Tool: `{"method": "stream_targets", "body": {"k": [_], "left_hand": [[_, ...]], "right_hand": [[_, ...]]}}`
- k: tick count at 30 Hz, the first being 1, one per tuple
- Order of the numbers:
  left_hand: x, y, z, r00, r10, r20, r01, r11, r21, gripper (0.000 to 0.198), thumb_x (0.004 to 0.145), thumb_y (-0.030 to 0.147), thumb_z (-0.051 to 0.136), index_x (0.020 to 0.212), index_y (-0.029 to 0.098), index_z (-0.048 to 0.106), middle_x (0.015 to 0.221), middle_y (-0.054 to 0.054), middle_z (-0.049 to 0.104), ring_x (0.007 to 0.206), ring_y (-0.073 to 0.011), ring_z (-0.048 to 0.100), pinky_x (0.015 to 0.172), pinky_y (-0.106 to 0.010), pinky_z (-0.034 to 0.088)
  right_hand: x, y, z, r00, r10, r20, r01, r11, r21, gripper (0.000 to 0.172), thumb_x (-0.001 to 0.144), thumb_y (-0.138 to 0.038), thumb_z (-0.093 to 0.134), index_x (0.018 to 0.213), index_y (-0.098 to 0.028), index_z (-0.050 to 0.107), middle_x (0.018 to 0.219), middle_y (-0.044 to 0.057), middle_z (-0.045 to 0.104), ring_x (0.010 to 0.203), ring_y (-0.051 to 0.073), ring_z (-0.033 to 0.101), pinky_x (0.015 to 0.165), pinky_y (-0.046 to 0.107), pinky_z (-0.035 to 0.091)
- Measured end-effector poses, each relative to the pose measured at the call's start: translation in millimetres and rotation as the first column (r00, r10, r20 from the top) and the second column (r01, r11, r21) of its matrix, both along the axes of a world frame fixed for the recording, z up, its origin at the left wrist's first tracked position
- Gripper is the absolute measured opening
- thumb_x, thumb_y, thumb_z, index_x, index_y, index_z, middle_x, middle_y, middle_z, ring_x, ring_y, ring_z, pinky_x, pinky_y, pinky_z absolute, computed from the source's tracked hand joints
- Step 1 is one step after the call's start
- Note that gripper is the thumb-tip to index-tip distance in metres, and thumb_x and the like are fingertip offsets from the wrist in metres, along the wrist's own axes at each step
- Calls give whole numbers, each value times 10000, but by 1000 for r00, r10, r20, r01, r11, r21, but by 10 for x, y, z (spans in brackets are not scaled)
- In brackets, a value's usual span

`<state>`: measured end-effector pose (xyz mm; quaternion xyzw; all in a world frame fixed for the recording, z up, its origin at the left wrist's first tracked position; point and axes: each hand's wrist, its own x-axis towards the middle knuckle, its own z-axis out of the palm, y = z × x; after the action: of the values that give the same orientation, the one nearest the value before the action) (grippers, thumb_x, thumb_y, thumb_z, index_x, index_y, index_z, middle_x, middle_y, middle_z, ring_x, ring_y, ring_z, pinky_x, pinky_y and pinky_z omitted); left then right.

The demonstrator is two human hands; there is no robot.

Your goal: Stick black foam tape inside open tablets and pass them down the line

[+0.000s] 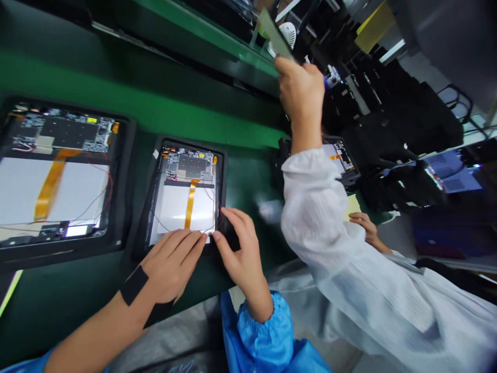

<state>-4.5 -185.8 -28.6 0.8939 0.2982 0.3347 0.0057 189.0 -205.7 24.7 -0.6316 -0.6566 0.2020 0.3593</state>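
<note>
An opened tablet lies before me in its black case, showing a circuit board, an orange ribbon cable and thin wires over a silvery-white panel. My left hand, with a black band at the wrist, rests over its lower edge, fingers stretched out side by side. At the lower right corner, my right hand has its thumb apart from its fingers; the fingertips touch the right rim near a dark red wire. A small white piece shows between my left fingertips and right thumb. Whether either hand pinches it is hidden.
A second opened tablet lies left on the green table. At right, a co-worker's white sleeve crosses the bench, that raised hand gripping a flat panel. Another tablet sits partly behind the sleeve.
</note>
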Motion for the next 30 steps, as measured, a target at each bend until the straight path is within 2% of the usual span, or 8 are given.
{"method": "stream_targets", "body": {"k": [2, 5, 8, 12, 17, 22, 26, 30], "left_hand": [[-11, 80, 32, 1000, -30, -10, 29, 1000, -9, 315, 971, 56, 513, 1251, 67, 658, 1146, -153, 728, 1108, -292, 637, 970, -441, 557], [-47, 240, 73, 991, -129, -31, 128, 991, -26, 307, 979, 46, 488, 1195, 107, 698, 1109, -124, 735, 1079, -256, 641, 981, -403, 548], [-76, 377, 125, 969, -242, -55, 242, 970, -20, 312, 995, 52, 459, 1161, 123, 713, 1102, -116, 740, 1076, -240, 643, 1009, -390, 541], [-49, 447, 184, 957, -286, -55, 288, 957, 24, 305, 1026, 51, 441, 1120, 134, 720, 1084, -88, 759, 1069, -206, 655, 1040, -349, 534], [-30, 490, 109, 939, -344, -28, 342, 938, -56, 334, 1031, 54, 441, 1198, 174, 704, 1140, -62, 771, 1138, -176, 659, 1083, -323, 508], [-98, 613, 0, 908, -418, -27, 412, 903, -117, 385, 1014, 97, 469, 1324, 225, 658, 1230, -24, 757, 1258, -178, 609, 1183, -366, 406], [-84, 681, 47, 900, -429, -78, 415, 898, -144, 383, 972, 147, 540, 1312, 263, 672, 1239, -12, 753, 1277, -202, 590, 1187, -387, 389], [-72, 745, 154, 895, -429, -121, 423, 903, -71, 345, 916, 153, 628, 1241, 245, 701, 1239, -26, 745, 1258, -230, 588, 1176, -409, 400]], "right_hand": [[26, 87, 32, 996, 29, 80, -32, 999, 39, 279, 1008, -225, 617, 1256, -265, 739, 1158, 107, 693, 1103, 254, 661, 971, 431, 573], [78, 203, 40, 978, 161, 135, -165, 986, 21, 167, 1003, -211, 638, 1048, -233, 798, 952, 82, 703, 927, 236, 661, 850, 400, 566], [110, 275, 38, 988, 154, 12, -154, 987, -40, 133, 989, -197, 662, 1014, -231, 788, 925, 56, 739, 895, 212, 683, 848, 355, 561], [108, 398, 32, 989, 78, -127, -91, 991, -95, 135, 950, -168, 692, 1036, -228, 777, 871, 15, 752, 787, 177, 677, 793, 300, 549], [117, 599, -10, 977, 177, -118, -180, 984, -11, 96, 939, -153, 702, 986, -209, 764, 896, 24, 738, 826, 181, 651, 799, 305, 530], [145, 640, -34, 982, 168, 89, -172, 984, 41, 99, 986, -195, 673, 962, -237, 759, 977, 48, 721, 1001, 225, 623, 946, 389, 497], [156, 658, -37, 962, 120, 246, -138, 989, 58, 113, 1005, -255, 660, 1005, -232, 770, 1048, 79, 632, 1076, 250, 578, 989, 430, 472], [140, 648, -2, 964, 110, 242, -137, 986, 96, 164, 1035, -253, 594, 1039, -223, 756, 1048, 90, 636, 1064, 255, 584, 969, 435, 482]]}}
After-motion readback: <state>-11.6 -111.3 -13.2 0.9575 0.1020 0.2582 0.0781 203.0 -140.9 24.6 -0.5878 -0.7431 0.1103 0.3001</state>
